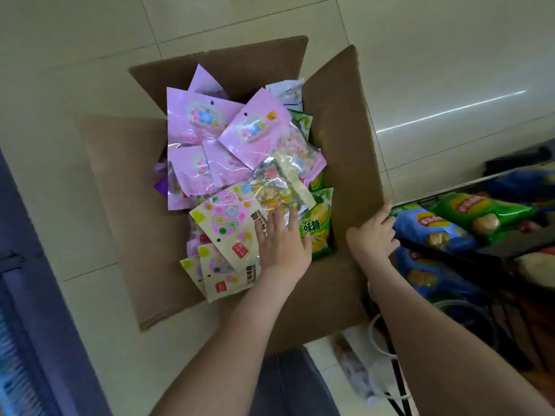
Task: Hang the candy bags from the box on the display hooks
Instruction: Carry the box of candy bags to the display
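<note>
R hand (374, 232) grips box flap (339, 130); L hand (282, 238) flat on candy bag (222, 220).

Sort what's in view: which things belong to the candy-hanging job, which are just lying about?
Job: brown cardboard box; pink candy bags, cream swirl-print candy bags and green candy bags in it; left hand flat on the bags; right hand gripping the box flap.
Lying about: blue crisp bag and green crisp bag on the black wire rack; white cable.
</note>
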Tool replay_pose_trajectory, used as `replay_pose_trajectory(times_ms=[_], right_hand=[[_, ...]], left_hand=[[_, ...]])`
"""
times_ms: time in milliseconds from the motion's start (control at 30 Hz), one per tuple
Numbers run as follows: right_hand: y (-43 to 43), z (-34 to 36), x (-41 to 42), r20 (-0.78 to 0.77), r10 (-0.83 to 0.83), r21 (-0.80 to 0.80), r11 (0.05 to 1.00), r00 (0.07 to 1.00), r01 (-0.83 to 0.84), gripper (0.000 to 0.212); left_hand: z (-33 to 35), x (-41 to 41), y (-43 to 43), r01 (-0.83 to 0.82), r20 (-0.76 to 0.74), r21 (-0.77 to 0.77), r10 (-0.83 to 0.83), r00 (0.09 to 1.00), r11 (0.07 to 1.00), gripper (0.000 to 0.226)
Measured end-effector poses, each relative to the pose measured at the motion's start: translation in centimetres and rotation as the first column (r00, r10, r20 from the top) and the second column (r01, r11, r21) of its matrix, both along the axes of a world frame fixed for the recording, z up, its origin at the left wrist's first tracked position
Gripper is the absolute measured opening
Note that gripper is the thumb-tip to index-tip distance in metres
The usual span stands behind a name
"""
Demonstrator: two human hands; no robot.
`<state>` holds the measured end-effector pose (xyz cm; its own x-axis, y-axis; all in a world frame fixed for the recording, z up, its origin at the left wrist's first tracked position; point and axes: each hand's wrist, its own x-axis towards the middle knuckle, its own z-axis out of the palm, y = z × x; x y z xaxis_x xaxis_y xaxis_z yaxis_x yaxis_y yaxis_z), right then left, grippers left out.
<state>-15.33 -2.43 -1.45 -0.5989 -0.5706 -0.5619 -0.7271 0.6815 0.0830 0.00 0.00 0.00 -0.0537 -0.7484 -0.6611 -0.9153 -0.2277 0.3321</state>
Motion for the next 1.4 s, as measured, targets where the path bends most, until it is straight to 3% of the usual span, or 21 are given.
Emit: replay_pose_trajectory(times_ms=[133,267,333,433,600,800,900,967,1167,1400], right_hand=[[-0.5,-0.5,-0.5,-0.107,0.024,0.012,1.0,0.994,-0.023,0.082],[0.1,-0.4,1.4,-0.169,0.266,0.049,0.964,0.949,-0.262,0.046],[1.3,-0.4,3.3,-0.157,0.373,0.044,0.928,0.914,-0.371,0.048],[3.3,-1.3,6.6,-0.027,0.5,0.043,0.866,0.866,-0.499,0.068],[4.5,-3.7,10.6,0.163,0.342,0.028,0.936,0.925,-0.351,0.101],[4.9,-4.9,13.0,0.165,0.235,0.008,0.971,0.958,-0.24,0.109],[5.3,-5.3,14.6,0.167,0.191,0.004,0.981,0.967,-0.195,0.102],[5.5,-5.6,15.3,0.174,0.183,0.007,0.982,0.967,-0.187,0.096],[6.0,-6.3,15.7,0.137,0.216,0.046,0.974,0.967,-0.224,0.086],[5.7,-6.9,17.1,0.1,0.226,0.048,0.972,0.969,-0.232,0.084]], left_hand=[[-1.0,1.3,0.8,0.015,0.053,0.004,-0.015,0.998,1.0,0.063],[-1.5,1.5,1.2,0.013,0.064,-0.003,-0.013,0.998,1.0,0.063],[-1.4,1.2,1.4,0.008,0.057,-0.003,-0.007,0.998,1.0,0.062],[-1.4,1.2,1.7,-0.02,0.066,-0.018,0.021,0.998,1.0,0.062],[-2.3,5.2,2.5,-0.143,0.18,-0.011,0.143,0.973,0.99,0.069],[-3.8,12.6,5.0,-0.308,0.28,-0.081,0.319,0.906,0.948,0.082],[-4.4,14.2,6.5,-0.256,0.231,-0.05,0.261,0.937,0.965,0.086],[-4.5,14.6,7.5,-0.311,0.214,-0.044,0.314,0.925,0.949,0.087],[-4.9,18.2,10.0,-0.549,0.375,0.033,0.498,0.781,0.835,0.105],[-5.8,21.1,11.1,-0.715,0.393,0.098,0.633,0.667,0.692,0.117]])
